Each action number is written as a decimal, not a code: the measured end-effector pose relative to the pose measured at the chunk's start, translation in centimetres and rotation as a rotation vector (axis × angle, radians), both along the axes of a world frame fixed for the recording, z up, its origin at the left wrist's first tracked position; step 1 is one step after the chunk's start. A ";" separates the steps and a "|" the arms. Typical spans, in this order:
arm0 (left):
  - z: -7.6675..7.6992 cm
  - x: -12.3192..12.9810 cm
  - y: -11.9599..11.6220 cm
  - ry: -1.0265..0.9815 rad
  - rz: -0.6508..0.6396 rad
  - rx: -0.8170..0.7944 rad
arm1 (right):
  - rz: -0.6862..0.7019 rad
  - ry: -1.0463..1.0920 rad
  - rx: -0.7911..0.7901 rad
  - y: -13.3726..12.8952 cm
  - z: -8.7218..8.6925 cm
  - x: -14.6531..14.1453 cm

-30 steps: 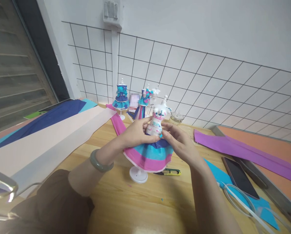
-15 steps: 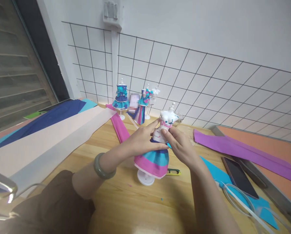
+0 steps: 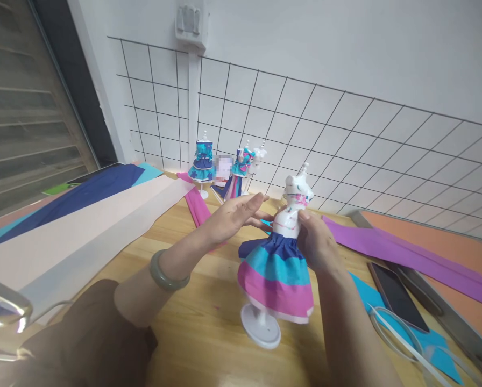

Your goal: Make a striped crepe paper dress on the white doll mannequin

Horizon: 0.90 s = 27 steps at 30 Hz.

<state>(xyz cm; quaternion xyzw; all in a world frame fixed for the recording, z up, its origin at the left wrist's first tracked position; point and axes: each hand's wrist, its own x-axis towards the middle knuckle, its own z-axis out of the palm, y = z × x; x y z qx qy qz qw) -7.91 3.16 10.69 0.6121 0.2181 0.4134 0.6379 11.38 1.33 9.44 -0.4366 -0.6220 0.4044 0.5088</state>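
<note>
A small white dress form [image 3: 286, 223] leans to the right, its round base tilted. It wears a gathered skirt [image 3: 279, 274] banded in navy, turquoise and pink, with a pale hem. Pink and teal marks cover its bust. My right hand [image 3: 317, 242] grips the form at the waist, the thumb on its front and the fingers hidden behind. To the left of the torso, my left hand [image 3: 241, 215] is open with fingers apart, some of them reaching behind the form. Whether those fingertips touch it I cannot tell.
Dressed mini forms [image 3: 203, 161] stand at the back by the wire grid [image 3: 285, 102]. Long pale fabric [image 3: 104, 226] and a pink strip [image 3: 198, 207] lie left. On the right are purple fabric [image 3: 386, 247], a phone [image 3: 398, 295], blue fabric [image 3: 442, 355] and a coiled white cord [image 3: 394, 333].
The dress form has come nearer and to the right, and now tilts with its base turned toward me. My left hand has let go of the waist and opened.
</note>
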 end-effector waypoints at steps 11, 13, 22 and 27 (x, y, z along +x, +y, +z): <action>0.0 0.4 -0.6 0.042 0.029 0.094 | 0.019 0.451 -0.068 -0.3 2.6 -0.3; 0.0 0.4 -0.7 0.048 0.042 0.115 | -0.004 0.423 -0.031 0.1 2.1 0.1; -0.6 0.7 -0.4 0.101 0.061 0.221 | -0.272 -0.208 0.242 -1.2 1.2 -0.6; -1.3 0.8 -0.3 0.301 0.214 0.322 | -0.378 -0.489 0.355 -2.1 1.8 -1.6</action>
